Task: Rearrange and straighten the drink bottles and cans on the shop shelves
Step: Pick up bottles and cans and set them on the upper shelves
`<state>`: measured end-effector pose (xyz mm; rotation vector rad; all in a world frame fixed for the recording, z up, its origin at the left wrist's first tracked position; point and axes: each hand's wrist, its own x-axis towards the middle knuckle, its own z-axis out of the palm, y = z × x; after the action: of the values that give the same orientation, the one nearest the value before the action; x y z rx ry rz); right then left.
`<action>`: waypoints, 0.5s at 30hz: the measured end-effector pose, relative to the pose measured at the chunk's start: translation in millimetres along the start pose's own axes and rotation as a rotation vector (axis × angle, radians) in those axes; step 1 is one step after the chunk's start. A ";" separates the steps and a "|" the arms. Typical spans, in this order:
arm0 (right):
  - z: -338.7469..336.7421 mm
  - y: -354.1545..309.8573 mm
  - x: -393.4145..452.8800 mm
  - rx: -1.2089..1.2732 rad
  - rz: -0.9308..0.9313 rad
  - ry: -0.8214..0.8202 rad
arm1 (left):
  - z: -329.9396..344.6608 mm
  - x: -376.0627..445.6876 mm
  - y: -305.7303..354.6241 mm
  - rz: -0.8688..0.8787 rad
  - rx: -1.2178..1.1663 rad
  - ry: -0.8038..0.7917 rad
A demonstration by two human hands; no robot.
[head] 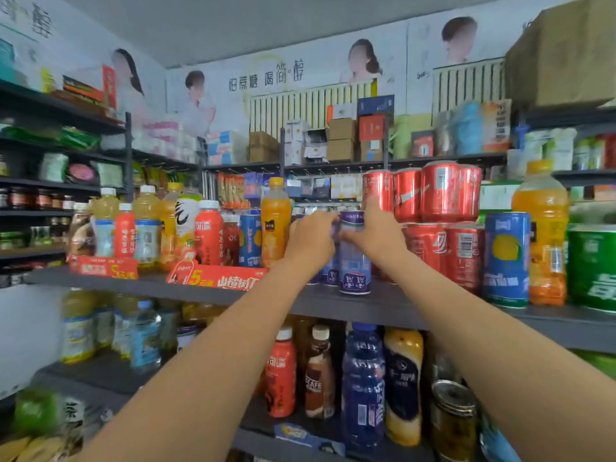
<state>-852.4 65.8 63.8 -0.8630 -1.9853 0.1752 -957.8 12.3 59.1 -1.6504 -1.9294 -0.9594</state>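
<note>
Your left hand [310, 240] and right hand [373, 233] grip the purple can [354, 261], fingers curled around it. Red cans [433, 195] look stacked; bottles [186, 225] left appear unsorted.

Both hands' fingers [328, 219] hide behind the purple can [354, 258]

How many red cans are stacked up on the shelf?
6 show. Four stand in the top row, right of the right hand. Two stand beneath. More may be hidden behind them or the arm.
</note>
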 end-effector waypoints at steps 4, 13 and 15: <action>-8.0 -1.4 6.4 -0.178 -0.035 -0.037 | 18.9 9.6 -7.0 0.067 0.022 0.100; -30.7 -10.1 21.9 -0.726 -0.151 -0.405 | 37.9 29.2 -8.0 0.143 0.129 0.076; -29.6 -9.9 21.9 -0.772 -0.160 -0.427 | 37.9 28.5 -12.1 0.179 0.192 0.075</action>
<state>-840.5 66.1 100.0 -1.2032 -2.5569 -0.5855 -971.0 58.7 51.0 -1.6198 -1.7324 -0.7315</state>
